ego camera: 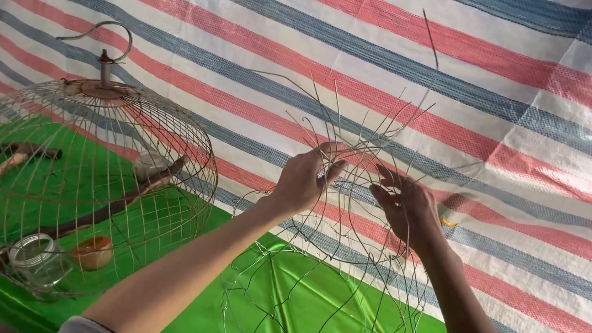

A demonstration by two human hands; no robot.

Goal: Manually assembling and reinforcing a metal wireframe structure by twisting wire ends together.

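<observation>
An unfinished wire cage frame [342, 292] stands in front of me, its thin loose wire ends fanning upward. My left hand [307, 178] is closed, pinching wires near the top of the frame. My right hand [407, 205] is beside it, fingers curled around and touching neighbouring wires. A finished round wire birdcage [176, 149] with a metal hook on top stands at the left.
Inside the finished cage lie a wooden perch branch [111, 204], a glass jar [37, 258] and a small brown cup [94, 252]. Green shiny cloth [226, 317] covers the surface below. A striped red, blue and white tarp [516, 100] hangs behind.
</observation>
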